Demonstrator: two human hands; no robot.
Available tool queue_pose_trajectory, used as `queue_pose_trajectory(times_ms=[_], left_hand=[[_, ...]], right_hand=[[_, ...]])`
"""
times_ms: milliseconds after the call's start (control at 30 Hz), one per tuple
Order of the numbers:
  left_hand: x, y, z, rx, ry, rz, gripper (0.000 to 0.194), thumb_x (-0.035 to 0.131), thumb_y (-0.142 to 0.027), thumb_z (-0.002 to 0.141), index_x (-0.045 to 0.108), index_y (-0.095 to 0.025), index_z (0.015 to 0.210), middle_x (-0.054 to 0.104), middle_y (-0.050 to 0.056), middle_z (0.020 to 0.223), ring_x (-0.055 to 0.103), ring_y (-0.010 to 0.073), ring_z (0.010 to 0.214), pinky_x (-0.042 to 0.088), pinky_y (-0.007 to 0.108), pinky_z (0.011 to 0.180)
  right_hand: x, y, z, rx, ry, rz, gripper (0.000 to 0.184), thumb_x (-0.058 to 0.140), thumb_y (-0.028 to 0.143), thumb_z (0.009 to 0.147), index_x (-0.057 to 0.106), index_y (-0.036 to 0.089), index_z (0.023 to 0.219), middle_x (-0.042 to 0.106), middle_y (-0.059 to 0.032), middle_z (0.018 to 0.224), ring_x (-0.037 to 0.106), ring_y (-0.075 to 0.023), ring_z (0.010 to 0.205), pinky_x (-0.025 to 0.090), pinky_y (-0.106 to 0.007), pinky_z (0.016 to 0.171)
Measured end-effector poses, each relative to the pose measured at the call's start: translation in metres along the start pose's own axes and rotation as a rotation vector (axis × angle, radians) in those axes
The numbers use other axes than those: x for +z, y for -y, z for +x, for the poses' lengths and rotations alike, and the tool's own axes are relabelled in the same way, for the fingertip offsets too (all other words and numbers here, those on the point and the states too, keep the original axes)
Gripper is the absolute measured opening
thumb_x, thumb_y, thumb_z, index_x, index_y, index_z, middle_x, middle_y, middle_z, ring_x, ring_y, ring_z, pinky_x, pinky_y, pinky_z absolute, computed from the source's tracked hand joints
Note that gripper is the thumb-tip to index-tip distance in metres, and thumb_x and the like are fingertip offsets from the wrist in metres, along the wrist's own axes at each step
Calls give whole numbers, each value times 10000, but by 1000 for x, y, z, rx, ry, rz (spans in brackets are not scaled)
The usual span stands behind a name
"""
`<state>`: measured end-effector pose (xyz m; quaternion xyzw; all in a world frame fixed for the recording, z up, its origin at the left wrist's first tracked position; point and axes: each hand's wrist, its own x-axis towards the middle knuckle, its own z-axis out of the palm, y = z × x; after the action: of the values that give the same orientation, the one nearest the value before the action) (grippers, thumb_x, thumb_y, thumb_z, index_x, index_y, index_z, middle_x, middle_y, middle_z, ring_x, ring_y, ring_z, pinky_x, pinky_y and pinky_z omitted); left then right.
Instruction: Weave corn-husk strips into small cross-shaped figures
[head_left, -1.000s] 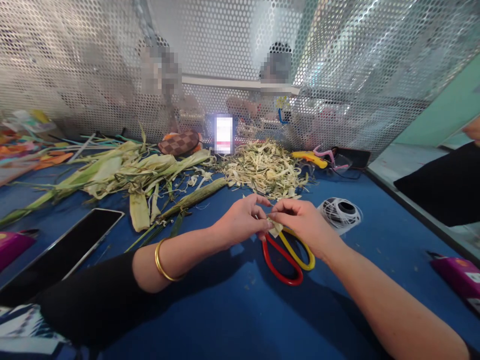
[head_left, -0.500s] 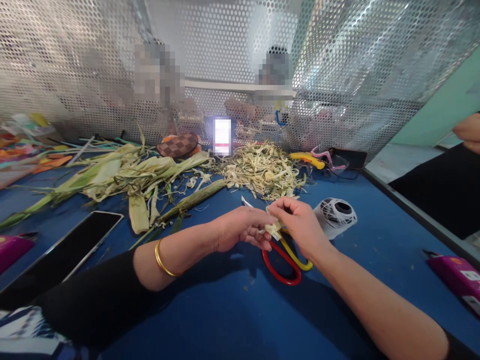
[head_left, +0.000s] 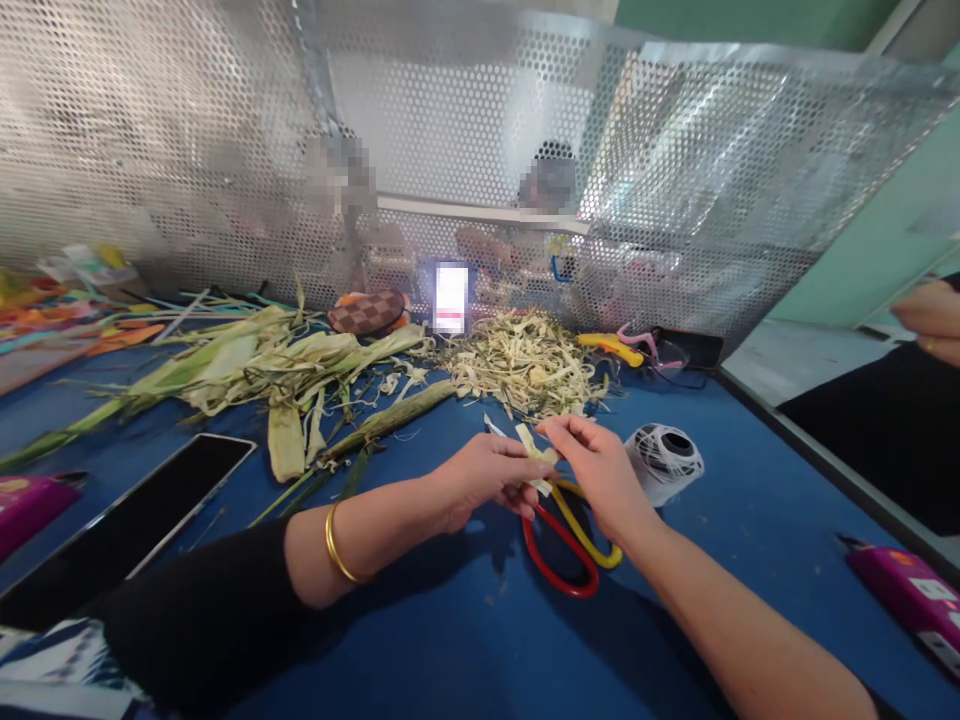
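Between my hands is a small pale strip of corn husk (head_left: 528, 438), folded or bunched; its exact shape is hard to make out. My left hand (head_left: 491, 475) pinches it from the left, thumb on top and fingers curled beneath. My right hand (head_left: 596, 465) has thumb and index finger closed at the strip's right side. Under both hands lie scissors with one red and one yellow handle loop (head_left: 559, 570), the blade tip showing beyond my left hand. A spool of white thread (head_left: 664, 465) stands just right of my right hand.
Behind lie a heap of shredded husk (head_left: 525, 365), corn husk leaves (head_left: 277, 360), a checkered pouch (head_left: 367, 312) and a lit phone (head_left: 451, 298). A dark phone (head_left: 135, 530) lies left, purple packages (head_left: 907, 590) at both sides. Another person's arm (head_left: 930, 315) shows at right, past the table edge.
The view has tilted up slightly. The husk strip has turned in my fingers and now stands up above my left thumb; my right fingertips have shifted to its right side.
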<state>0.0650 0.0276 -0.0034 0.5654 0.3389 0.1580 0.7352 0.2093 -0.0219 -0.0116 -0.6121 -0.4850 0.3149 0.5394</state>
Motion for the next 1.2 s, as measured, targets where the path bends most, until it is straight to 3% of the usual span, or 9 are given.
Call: queue_pose_trajectory(times_ms=[167, 433, 600, 800, 1067, 1200], left_hand=[[-5, -4, 2, 34, -73, 1, 237, 713, -368, 704, 652, -138, 701, 634, 8, 552, 577, 98, 473, 453, 226, 548], [-2, -5, 0, 94, -33, 54, 276, 721, -369, 673, 604, -138, 579, 604, -1, 499, 563, 101, 456, 433, 229, 533], [-4, -6, 1, 90, -134, -66, 269, 723, -359, 685, 588, -142, 601, 608, -3, 532, 551, 96, 459, 439, 237, 537], [-6, -6, 3, 115, -156, -147, 358, 721, -457, 690, 577, -135, 628, 591, -9, 557, 520, 81, 453, 401, 225, 507], [-6, -7, 3, 74, -110, -229, 448, 598, -563, 773, 590, -124, 682, 616, 18, 597, 532, 94, 455, 428, 237, 516], [-6, -6, 3, 74, -91, -204, 398, 601, -494, 797, 614, -112, 689, 631, 27, 612, 550, 92, 462, 437, 228, 522]], right_hand=[[-6, 9, 0, 3, 113, -52, 272, 632, 445, 733, 618, 183, 663, 591, -5, 628, 522, -167, 658, 422, -292, 643], [-3, -3, -1, -67, -96, -113, 254, 627, 425, 726, 599, 191, 632, 542, 7, 582, 475, -159, 605, 393, -290, 604], [-10, -4, 5, -44, -118, -121, 312, 607, 505, 759, 622, 193, 766, 606, -22, 691, 553, -195, 692, 449, -319, 666], [-7, 7, -3, -30, 119, -217, 399, 576, 559, 781, 565, 198, 613, 555, -2, 565, 526, -173, 593, 431, -298, 594], [-2, 2, -4, -17, 33, -181, 357, 617, 550, 743, 579, 203, 672, 558, 10, 581, 518, -169, 587, 428, -305, 602], [-2, 0, -3, -46, 56, -204, 281, 622, 475, 757, 583, 199, 716, 576, 6, 619, 525, -167, 605, 417, -301, 609]])
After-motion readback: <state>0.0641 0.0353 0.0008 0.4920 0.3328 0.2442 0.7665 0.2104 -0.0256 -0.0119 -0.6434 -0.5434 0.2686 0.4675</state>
